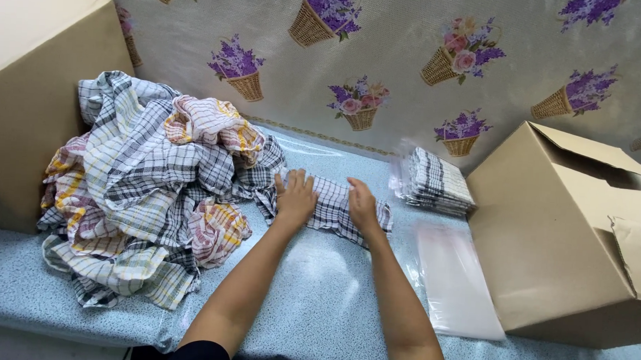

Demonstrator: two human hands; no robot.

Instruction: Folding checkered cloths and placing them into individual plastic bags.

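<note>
Folded black-and-white checked cloth (331,206) lies flat on the blue speckled tabletop (315,302), and we have both palms down on it: left hand (295,197) on its left end, right hand (363,203) toward its right end, fingers straight, close together, gripping nothing. Left of the left fingers, touching the cloth, sits the loose heap of checked cloths (147,187). Right of the right fingers are the bagged stack of folded cloths (436,181), clear plastic bags (456,279) and an open cardboard box (570,234).

cloth pile (147,194) crowding left, open cardboard box (570,241) blocking right, bare table (315,302) between
</note>
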